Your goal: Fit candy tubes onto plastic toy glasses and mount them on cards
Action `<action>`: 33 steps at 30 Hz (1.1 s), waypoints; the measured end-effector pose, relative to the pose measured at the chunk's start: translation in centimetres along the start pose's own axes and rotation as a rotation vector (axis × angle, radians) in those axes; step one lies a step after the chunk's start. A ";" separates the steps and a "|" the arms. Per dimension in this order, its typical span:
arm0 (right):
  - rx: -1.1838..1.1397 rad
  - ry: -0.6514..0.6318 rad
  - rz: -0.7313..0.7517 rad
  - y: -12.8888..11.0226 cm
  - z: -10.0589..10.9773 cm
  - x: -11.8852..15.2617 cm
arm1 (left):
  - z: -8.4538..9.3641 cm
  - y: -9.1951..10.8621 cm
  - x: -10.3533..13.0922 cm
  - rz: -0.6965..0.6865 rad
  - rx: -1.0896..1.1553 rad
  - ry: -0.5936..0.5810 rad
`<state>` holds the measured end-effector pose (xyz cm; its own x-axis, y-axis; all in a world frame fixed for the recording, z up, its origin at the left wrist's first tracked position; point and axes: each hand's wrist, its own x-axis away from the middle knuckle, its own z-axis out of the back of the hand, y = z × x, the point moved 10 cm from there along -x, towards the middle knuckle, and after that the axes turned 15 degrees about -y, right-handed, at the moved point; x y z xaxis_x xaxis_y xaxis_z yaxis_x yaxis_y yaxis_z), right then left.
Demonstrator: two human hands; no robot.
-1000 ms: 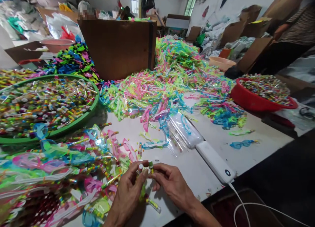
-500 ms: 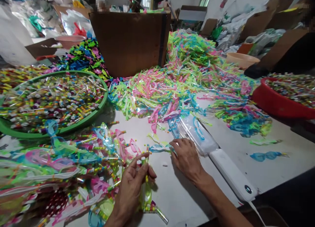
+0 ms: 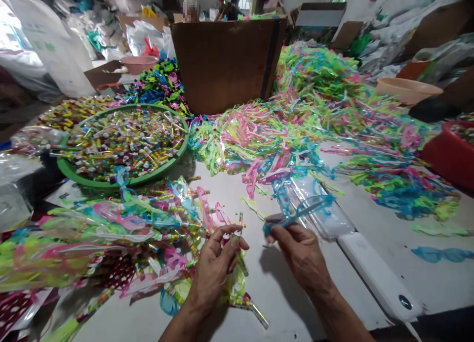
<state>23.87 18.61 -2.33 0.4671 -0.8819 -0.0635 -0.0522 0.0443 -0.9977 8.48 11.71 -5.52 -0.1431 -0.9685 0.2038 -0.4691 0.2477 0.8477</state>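
My right hand pinches a pair of blue plastic toy glasses, lifted just above the table. Its fingers are closed on one end, and the rest points away to the right. To the left, my left hand is closed around slim clear tubes of coloured candy; one candy tube pokes up past the fingertips. Beneath that hand lie yellow-green toy glasses and another candy tube. How many tubes the left fingers hold is hidden.
A heap of coloured toy glasses spreads before a cardboard box. Candy tubes fill a green basin. Bundled glasses with tubes lie left. A white device with clear bags lies right, near a red basin.
My right hand has picked up blue toy glasses from the table and lifted them. My left hand keeps its grip. The whole view has shifted left.
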 end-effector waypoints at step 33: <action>-0.117 -0.131 0.159 -0.6 -4.7 1.8 | -0.6 1.4 1.3 -0.029 -0.547 -0.046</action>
<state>20.57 14.82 -1.74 0.5546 -0.7996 -0.2303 -0.2330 0.1165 -0.9655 8.18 10.80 -3.74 -0.1803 -0.9696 0.1655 0.0464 0.1597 0.9861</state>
